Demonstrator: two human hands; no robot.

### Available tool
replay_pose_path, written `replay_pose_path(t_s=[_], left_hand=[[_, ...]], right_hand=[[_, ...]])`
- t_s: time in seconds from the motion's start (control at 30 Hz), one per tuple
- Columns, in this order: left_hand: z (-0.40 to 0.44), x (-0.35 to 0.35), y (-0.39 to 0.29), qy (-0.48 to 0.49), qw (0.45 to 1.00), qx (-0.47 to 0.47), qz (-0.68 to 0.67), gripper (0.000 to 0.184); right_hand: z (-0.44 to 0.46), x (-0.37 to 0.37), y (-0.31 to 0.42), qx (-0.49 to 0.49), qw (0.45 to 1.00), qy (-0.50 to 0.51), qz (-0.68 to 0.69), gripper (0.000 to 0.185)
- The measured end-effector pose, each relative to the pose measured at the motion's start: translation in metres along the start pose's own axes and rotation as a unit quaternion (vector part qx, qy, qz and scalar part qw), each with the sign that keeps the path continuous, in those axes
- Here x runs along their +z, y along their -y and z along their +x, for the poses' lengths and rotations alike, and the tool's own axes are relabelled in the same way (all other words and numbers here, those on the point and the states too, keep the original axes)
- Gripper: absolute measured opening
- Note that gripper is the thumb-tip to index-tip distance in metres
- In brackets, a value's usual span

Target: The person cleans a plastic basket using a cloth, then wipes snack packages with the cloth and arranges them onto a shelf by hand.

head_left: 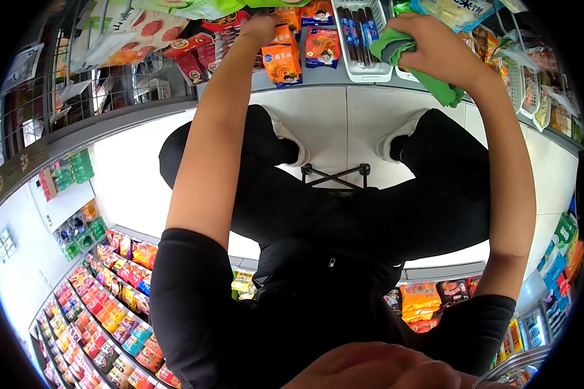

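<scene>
My left hand (259,29) reaches onto the low shelf at the top, among red packets and orange snack bags (282,57); its fingers are hidden against the packets. My right hand (428,48) is closed on a green cloth (440,85) with a grey patch, whose end hangs below the palm. This hand is over the shelf edge, just right of a white basket (368,72) that holds dark, long wrapped sticks (359,39). Between the orange bags and the basket lie red and purple packets (322,47).
A grey shelf edge (331,78) curves across the top. Below it are my knees, white shoes (292,139) and a folding stool's black frame (336,175). Wire racks (19,97) stand at left, snack shelves (104,305) at lower left, more baskets (514,81) at right.
</scene>
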State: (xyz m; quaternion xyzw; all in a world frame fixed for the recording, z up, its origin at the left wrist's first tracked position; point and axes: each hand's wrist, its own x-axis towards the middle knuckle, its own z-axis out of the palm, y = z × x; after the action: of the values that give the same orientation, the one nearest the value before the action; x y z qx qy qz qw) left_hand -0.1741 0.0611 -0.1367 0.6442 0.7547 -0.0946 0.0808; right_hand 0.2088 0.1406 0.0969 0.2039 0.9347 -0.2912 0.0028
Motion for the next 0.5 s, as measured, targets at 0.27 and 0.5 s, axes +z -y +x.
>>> replay_pose_path(t_s=[0.27,0.5], left_hand=[[-0.002,0.0,0.011,-0.015,0.999,0.008,-0.041,0.048],[-0.004,0.004,0.022,-0.044,0.989,0.08,-0.114,0.032]], right_hand=[[-0.002,0.009,-0.011,-0.016,0.999,-0.031,-0.034,0.039],[-0.002,-0.002,-0.003,-0.02,0.998,0.031,-0.054,0.026]])
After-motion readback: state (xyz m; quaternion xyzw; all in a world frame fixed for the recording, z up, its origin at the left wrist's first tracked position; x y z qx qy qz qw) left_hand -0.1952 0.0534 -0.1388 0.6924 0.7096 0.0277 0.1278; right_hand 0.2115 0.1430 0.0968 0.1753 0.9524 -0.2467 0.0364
